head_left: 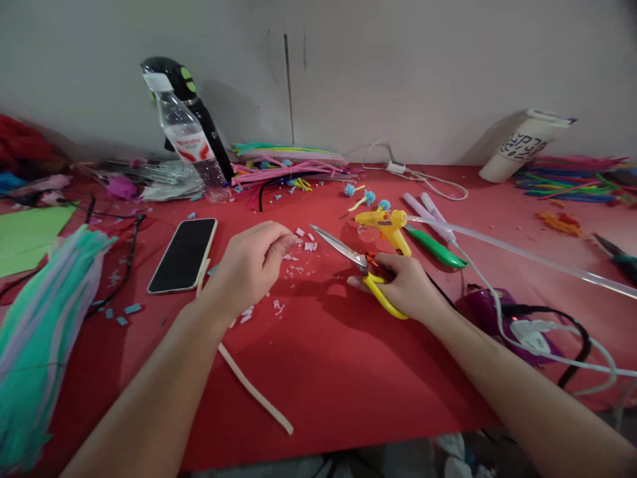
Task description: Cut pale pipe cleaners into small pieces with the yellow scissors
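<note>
My right hand (pixel 405 285) grips a pair of scissors (pixel 341 245) by the yellow and dark orange handles. The blades point to the upper left and lie almost closed. My left hand (pixel 253 265) is closed, thumb pressed against the curled fingers; what is between them, if anything, is too small to make out. Several small pale pink pieces (pixel 309 246) and scattered crumbs lie by its fingertips. A whitish pipe cleaner (pixel 256 395) runs beneath my left wrist toward the table's front edge. Beyond the scissors is a yellow hot glue gun (pixel 383 222) with a long clear glue stick (pixel 527 251).
A phone (pixel 184 255) lies left of my left hand, near teal and lilac pipe cleaners (pixel 54 332). A plastic bottle (pixel 186 139) leans at the back. Blue pompom pieces (pixel 368 197), a green-handled tool (pixel 436 248) and a purple power block (pixel 490 312) with cables lie to the right.
</note>
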Motion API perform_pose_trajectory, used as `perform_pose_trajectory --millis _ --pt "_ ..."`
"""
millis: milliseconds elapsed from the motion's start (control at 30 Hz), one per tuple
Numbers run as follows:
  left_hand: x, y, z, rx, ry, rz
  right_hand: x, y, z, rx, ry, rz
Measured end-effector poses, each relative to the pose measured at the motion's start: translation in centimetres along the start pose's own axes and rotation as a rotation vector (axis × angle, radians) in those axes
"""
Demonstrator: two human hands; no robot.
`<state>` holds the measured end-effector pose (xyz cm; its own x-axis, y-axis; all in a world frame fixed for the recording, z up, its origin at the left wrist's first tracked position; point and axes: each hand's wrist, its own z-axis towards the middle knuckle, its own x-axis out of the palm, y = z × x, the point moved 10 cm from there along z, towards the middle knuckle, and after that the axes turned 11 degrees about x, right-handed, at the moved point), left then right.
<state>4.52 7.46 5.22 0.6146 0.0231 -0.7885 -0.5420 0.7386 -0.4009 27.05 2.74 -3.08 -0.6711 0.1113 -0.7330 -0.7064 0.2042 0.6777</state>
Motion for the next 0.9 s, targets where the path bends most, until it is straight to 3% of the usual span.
perform_pose_trajectory --millis 67,167,200,300,367,467,600,733,900 --pt "0.3 1.5 -0.5 -0.071 0.133 -0.006 0.0 0.1 0.0 -0.003 0.007 0.001" --pt "2.8 4.4 -3.3 -0.238 0.581 -0.091 0.0 0.2 0.0 -0.006 0.009 -0.022" --pt "3.2 5.1 -4.2 -0.286 0.677 -0.113 0.1 0.2 0.0 -0.005 0.011 -0.031" --pt "3.4 6.7 -6.1 -0.402 0.811 -0.152 0.2 0.3 -0.1 -0.009 0.017 -0.044" --pt "3.4 7.4 -6.7 -0.461 0.827 -0.148 0.2 0.3 -0.1 -0.006 0.016 -0.044" --pt "2.6 8.7 -6.7 -0.526 0.759 -0.057 0.2 0.2 -0.1 0.006 0.023 -0.037" --pt "1.2 9.2 -5.5 -0.463 0.661 0.108 0.2 0.4 -0.1 -0.001 0.018 -0.031" --pt "2.1 7.8 -5.4 -0.393 0.721 0.013 0.3 0.4 -0.1 -0.005 0.023 -0.03" --pt "3.6 7.2 -6.5 -0.426 0.81 -0.109 0.4 0.2 -0.1 0.008 0.033 -0.045"
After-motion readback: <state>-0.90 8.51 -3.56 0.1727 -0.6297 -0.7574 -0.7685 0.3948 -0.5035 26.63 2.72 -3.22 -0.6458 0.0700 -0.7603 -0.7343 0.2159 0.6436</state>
